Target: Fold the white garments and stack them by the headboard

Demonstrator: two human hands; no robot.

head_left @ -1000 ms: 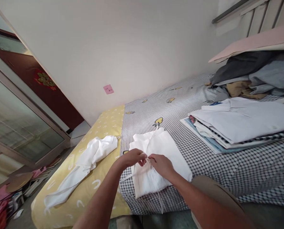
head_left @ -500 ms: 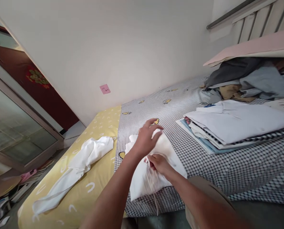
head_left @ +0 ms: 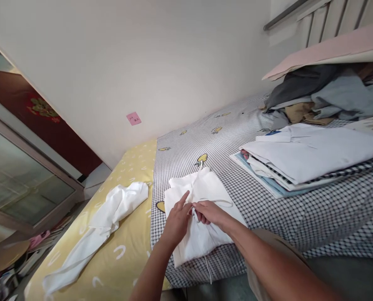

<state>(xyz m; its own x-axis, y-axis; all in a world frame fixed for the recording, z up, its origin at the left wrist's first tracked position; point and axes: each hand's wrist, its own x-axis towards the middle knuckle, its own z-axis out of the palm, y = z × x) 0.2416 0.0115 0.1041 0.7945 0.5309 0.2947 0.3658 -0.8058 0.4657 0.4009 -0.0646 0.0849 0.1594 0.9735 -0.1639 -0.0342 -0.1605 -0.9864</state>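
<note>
A folded white garment (head_left: 216, 230) lies in front of me on the checked bedding, with thin white tie strings (head_left: 196, 179) gathered near its middle. One string end reaches up past the garment's far edge, another curves off to the right, and one dangles over the bed's front edge. My left hand (head_left: 176, 220) comes in from the left, thumb and a finger closed at the gathered strings, its index finger stretched out. Opposite it, my right hand (head_left: 210, 212) is closed in a pinch on the strings. The two hands' fingertips meet, so the exact grip is partly hidden.
A crumpled white garment (head_left: 111, 215) lies on the yellow sheet (head_left: 126, 259) to the left. Stacked folded clothes (head_left: 314, 154) sit at the right, with heaped darker clothes (head_left: 336, 94) behind. A pink note (head_left: 133, 118) is on the wall.
My left hand has come down from above the garment to the strings beside my right hand. One string now lies toward the far edge. The view has shifted slightly.
</note>
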